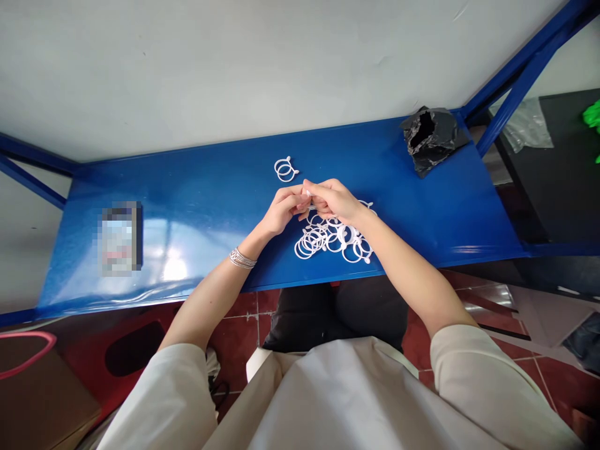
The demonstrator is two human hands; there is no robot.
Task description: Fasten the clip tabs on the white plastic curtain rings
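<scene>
My left hand [282, 210] and my right hand [334, 200] meet above the blue metal shelf [225, 169], their fingertips pinching a thin white plastic piece [308, 206], mostly hidden by my fingers. Right under my right hand lies a loose heap of white plastic rings [328, 241], tangled together and touching my right wrist area. Beyond my left hand, a small linked pair of white rings [285, 169] sits apart on the shelf. A metal bangle [242, 258] circles my left wrist.
A pixelated phone [120, 239] lies at the shelf's left end. A crumpled black plastic bag [432, 140] sits at the back right. A white wall rises behind the shelf, blue frame bars flank it, and red floor tiles show below its front edge.
</scene>
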